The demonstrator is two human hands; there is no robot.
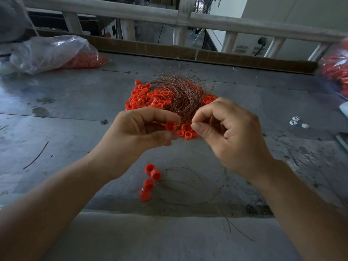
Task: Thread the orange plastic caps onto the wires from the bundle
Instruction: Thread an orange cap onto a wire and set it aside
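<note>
My left hand [143, 129] pinches one orange cap [171, 125] between thumb and fingers above the grey table. My right hand [227, 134] pinches a thin wire [185, 124] whose tip meets that cap. Behind both hands lies a pile of loose orange caps [146, 97] with the tangled bundle of copper wires [180, 91] on top. Closer to me, several caps on wires [149, 180] lie on the table with their thin wires [188, 185] curving off to the right.
A clear plastic bag of orange caps [56, 51] lies at the back left, another bag [337, 72] at the right edge. Three small white pieces [298, 123] sit to the right. A loose dark wire [35, 156] lies left. A cardboard strip [188, 51] and railing [169, 16] border the back.
</note>
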